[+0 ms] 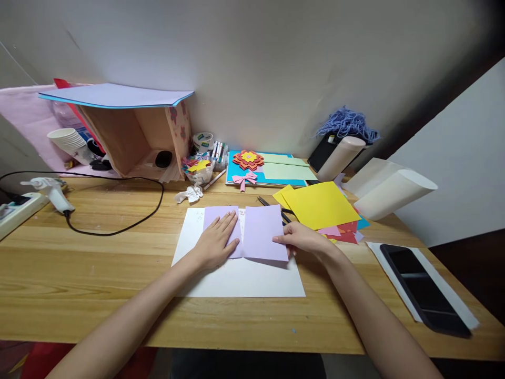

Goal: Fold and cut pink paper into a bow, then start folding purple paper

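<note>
A lilac paper piece (211, 215) lies on a white sheet (236, 279), and my left hand (216, 242) rests flat over it with the fingers stretched out. Beside it is a second lilac paper piece (263, 231), its right edge pinched between the thumb and fingers of my right hand (302, 239). That piece's lower right corner stands slightly off the white sheet. A narrow gap parts the two pieces; whether they join at the bottom I cannot tell. Dark-handled scissors (287, 216) lie partly hidden behind the right piece.
Yellow paper (325, 204) covers coloured scraps at the right. A phone (424, 287) lies near the right edge. At left are a glue gun (53, 195) with a looping cord and an open box (138, 134). A paper flower (248, 159) sits on a blue sheet behind.
</note>
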Available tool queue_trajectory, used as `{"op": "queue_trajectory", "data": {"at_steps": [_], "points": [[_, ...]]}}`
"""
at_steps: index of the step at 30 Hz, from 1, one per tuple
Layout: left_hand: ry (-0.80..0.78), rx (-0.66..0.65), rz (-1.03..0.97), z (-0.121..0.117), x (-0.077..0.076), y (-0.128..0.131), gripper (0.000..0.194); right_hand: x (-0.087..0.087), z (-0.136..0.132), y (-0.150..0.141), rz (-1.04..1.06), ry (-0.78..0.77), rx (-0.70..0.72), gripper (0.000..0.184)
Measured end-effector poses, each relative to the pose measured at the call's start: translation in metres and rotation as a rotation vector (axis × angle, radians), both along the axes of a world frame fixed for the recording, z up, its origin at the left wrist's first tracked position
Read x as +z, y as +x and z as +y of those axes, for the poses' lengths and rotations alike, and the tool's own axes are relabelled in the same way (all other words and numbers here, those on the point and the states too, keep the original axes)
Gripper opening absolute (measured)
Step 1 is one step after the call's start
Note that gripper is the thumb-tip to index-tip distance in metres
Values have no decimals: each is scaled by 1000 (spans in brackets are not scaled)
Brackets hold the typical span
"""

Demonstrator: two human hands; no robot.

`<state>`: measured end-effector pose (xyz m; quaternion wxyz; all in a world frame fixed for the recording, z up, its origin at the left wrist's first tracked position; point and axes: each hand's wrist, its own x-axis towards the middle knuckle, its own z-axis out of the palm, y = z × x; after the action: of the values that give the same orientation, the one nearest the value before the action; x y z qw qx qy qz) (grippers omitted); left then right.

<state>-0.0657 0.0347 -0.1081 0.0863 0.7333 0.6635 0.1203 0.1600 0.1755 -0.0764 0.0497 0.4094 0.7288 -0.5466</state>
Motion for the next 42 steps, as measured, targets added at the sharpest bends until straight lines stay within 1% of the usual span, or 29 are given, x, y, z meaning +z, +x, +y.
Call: {"op": "queue_trajectory", "data": {"at_steps": [4,6,8,9,10,11,12,13,14,15,16,17,18,19,20,23,24,26,28,30,32,35,36,38,40,42], "points": [[4,0,-33,-1,0,0,60,1,-5,30,-1,-22,-141,35],[52,46,-80,2,1,-5,58,5,3,51,31,41,-255,38],[121,156,-118,10,5,-17,56,9,21,72,63,177,-394,39],[150,232,-123,15,8,-26,56,11,32,81,57,233,-428,40],[144,287,-118,22,12,-36,57,12,44,89,25,273,-445,41],[105,306,-114,28,15,-46,57,14,56,94,-38,315,-439,41],[58,294,-128,35,19,-56,57,15,66,97,-112,370,-423,40],[-5,256,-163,42,23,-64,54,16,74,98,-210,483,-433,38],[-74,190,-215,48,26,-72,52,17,79,95,-310,654,-478,35],[-120,147,-252,53,28,-77,50,19,82,88,-381,860,-548,31],[-150,125,-266,57,30,-81,48,21,82,78,-405,1072,-613,30],[-171,108,-279,59,30,-83,46,24,79,65,-362,1218,-600,31],[-178,103,-288,61,30,-84,45,27,75,49,-283,1263,-547,29],[-178,102,-300,61,30,-83,44,29,70,31,-180,1224,-464,25],[-175,99,-321,61,29,-82,43,31,65,11,-65,1127,-344,22],[-168,94,-394,60,26,-79,40,30,53,-51,156,719,51,22],[-175,94,-413,60,25,-79,39,27,51,-70,183,599,156,22],[-197,97,-439,61,24,-79,38,19,51,-103,143,354,292,22],[-219,101,-451,64,25,-80,38,13,54,-126,111,258,355,25],[-239,92,-446,66,27,-81,37,13,58,-141,83,213,396,31],[-254,69,-426,68,31,-81,37,17,61,-151,32,207,448,36],[-251,43,-384,69,36,-81,36,26,62,-160,-82,252,537,42],[-240,44,-376,69,36,-81,35,27,62,-162,-109,253,537,43],[-210,58,-410,67,34,-81,30,26,61,-163,-104,192,495,42],[-166,66,-502,65,30,-81,27,22,60,-162,-35,81,446,40],[-101,80,-565,60,26,-79,28,17,58,-159,61,-12,408,36]]}}
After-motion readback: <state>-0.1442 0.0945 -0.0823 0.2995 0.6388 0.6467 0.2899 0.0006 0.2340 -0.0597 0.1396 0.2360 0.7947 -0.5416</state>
